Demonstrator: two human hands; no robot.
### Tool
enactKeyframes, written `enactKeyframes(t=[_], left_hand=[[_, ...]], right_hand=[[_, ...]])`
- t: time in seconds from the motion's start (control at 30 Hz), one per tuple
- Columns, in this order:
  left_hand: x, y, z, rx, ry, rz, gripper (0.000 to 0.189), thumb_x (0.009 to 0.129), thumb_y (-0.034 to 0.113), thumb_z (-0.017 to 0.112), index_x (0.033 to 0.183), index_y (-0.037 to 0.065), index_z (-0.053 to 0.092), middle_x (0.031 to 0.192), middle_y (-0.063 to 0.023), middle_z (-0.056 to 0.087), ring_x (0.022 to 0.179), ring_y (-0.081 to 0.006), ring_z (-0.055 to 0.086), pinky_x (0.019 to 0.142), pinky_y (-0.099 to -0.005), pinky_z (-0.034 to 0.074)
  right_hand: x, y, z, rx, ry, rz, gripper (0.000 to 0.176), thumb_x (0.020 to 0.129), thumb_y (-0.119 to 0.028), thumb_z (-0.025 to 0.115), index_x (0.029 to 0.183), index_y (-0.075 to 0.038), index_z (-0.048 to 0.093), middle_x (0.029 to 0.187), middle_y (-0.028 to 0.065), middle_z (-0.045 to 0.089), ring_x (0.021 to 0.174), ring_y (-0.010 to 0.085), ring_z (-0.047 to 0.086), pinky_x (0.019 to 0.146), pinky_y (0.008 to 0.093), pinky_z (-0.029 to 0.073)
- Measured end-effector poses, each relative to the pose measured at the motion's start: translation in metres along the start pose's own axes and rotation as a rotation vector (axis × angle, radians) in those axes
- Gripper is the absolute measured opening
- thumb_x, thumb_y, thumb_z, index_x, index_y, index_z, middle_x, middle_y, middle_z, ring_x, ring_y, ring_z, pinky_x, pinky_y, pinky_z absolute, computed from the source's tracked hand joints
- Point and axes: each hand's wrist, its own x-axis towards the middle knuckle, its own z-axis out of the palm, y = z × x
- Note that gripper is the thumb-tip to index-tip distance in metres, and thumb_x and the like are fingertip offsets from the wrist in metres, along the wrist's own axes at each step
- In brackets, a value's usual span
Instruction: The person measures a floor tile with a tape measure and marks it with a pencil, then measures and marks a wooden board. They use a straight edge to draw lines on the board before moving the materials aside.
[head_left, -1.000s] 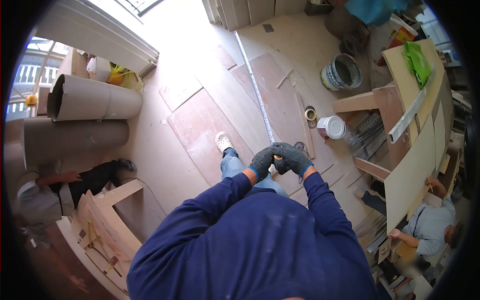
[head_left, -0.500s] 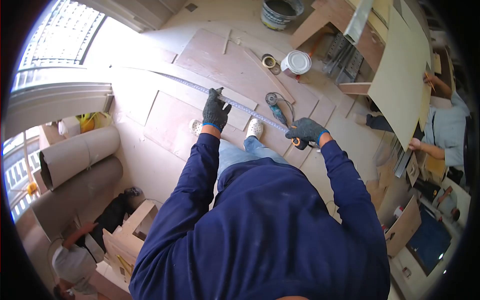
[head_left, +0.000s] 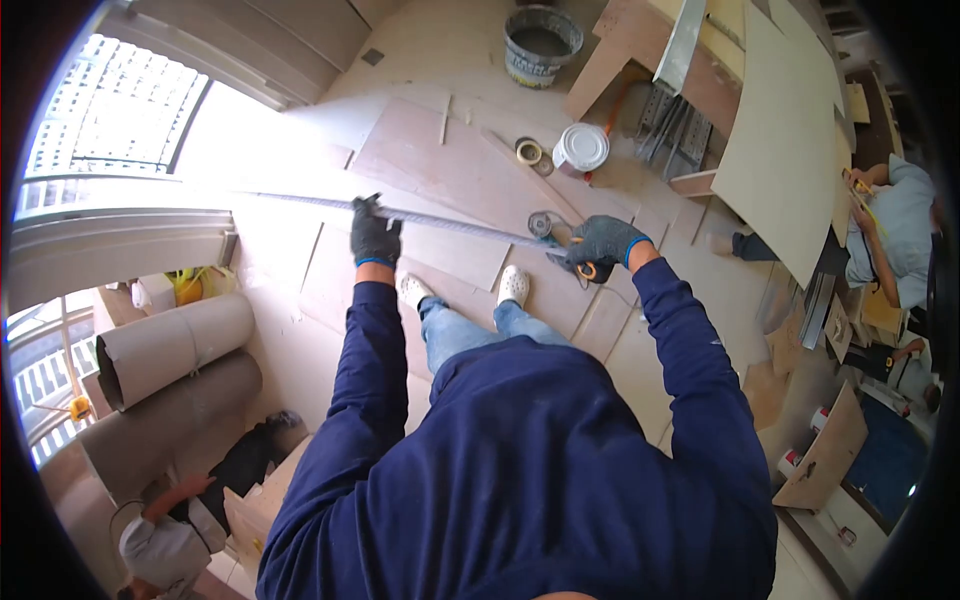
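Note:
A long tape measure blade (head_left: 460,226) stretches across in front of me, running on toward the bright window side at the left. My left hand (head_left: 376,238), in a dark grey glove, is closed on this blade partway along. My right hand (head_left: 612,243), gloved alike, grips the tape measure's case, whose orange part (head_left: 588,271) shows below the fingers. Just behind the right hand an angle grinder (head_left: 541,224) lies on the boards, partly hidden by the hand and blade. Thin wood panels (head_left: 430,150) lie on the floor under the tape.
A white bucket (head_left: 582,148), tape rolls (head_left: 529,152) and a mortar bucket (head_left: 542,45) stand ahead. Large rolls (head_left: 180,345) lie left. One co-worker (head_left: 890,230) stands right by a leaning pale sheet (head_left: 785,140); another (head_left: 175,540) is at lower left.
My left hand has moved left, farther along the blade, and the blade lies at a flatter angle. My right hand has risen slightly. The right co-worker's hands have left the pale sheet.

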Motion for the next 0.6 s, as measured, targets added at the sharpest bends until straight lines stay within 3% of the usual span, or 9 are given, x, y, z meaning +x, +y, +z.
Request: enactKeyframes(t=[0.07, 0.13, 0.2, 0.37, 0.6], left_hand=[[-0.001, 0.042, 0.000, -0.034, 0.039, 0.055, 0.052, 0.103, 0.052, 0.036, 0.128, 0.012, 0.057, 0.134, -0.0071, 0.054, 0.128, -0.0226, 0.044, 0.109, -0.0506, 0.031], [-0.002, 0.072, -0.002, 0.003, -0.004, 0.109, 0.045, 0.103, 0.049, 0.043, 0.122, 0.013, 0.061, 0.112, -0.0016, 0.056, 0.114, -0.0205, 0.050, 0.108, -0.0496, 0.033], [-0.010, 0.085, 0.001, -0.021, -0.026, 0.123, 0.049, 0.102, 0.050, 0.043, 0.127, 0.011, 0.060, 0.124, -0.0043, 0.056, 0.124, -0.0243, 0.047, 0.111, -0.0496, 0.030], [-0.032, 0.105, 0.008, -0.056, -0.090, 0.154, 0.057, 0.100, 0.054, 0.043, 0.138, 0.012, 0.051, 0.137, -0.0065, 0.050, 0.127, -0.0246, 0.045, 0.113, -0.0491, 0.027], [-0.058, 0.131, 0.002, -0.127, -0.105, 0.245, 0.051, 0.099, 0.053, 0.049, 0.127, 0.012, 0.058, 0.112, -0.0017, 0.058, 0.112, -0.0181, 0.051, 0.107, -0.0487, 0.033]], right_hand=[[-0.014, 0.005, -0.021, -0.171, -0.011, 0.034, 0.018, 0.071, -0.033, 0.069, 0.080, -0.018, 0.073, 0.082, 0.0145, 0.068, 0.077, 0.0357, 0.067, 0.068, 0.0459, 0.052], [-0.026, 0.016, -0.034, -0.401, 0.133, -0.355, 0.017, 0.072, -0.028, 0.069, 0.088, -0.022, 0.068, 0.081, 0.0087, 0.067, 0.075, 0.0348, 0.066, 0.064, 0.0460, 0.050], [-0.029, 0.009, -0.041, -0.357, 0.138, -0.376, 0.018, 0.069, -0.025, 0.070, 0.087, -0.023, 0.067, 0.080, 0.0076, 0.066, 0.073, 0.0338, 0.066, 0.063, 0.0461, 0.050], [-0.042, -0.013, -0.065, -0.518, 0.220, -0.408, 0.022, 0.069, -0.019, 0.072, 0.090, -0.023, 0.067, 0.083, 0.0060, 0.065, 0.075, 0.0326, 0.065, 0.066, 0.0453, 0.051], [-0.040, -0.023, -0.089, -0.489, 0.322, -0.413, 0.021, 0.071, -0.022, 0.073, 0.093, -0.022, 0.072, 0.090, 0.0095, 0.070, 0.083, 0.0329, 0.068, 0.072, 0.0439, 0.053]])
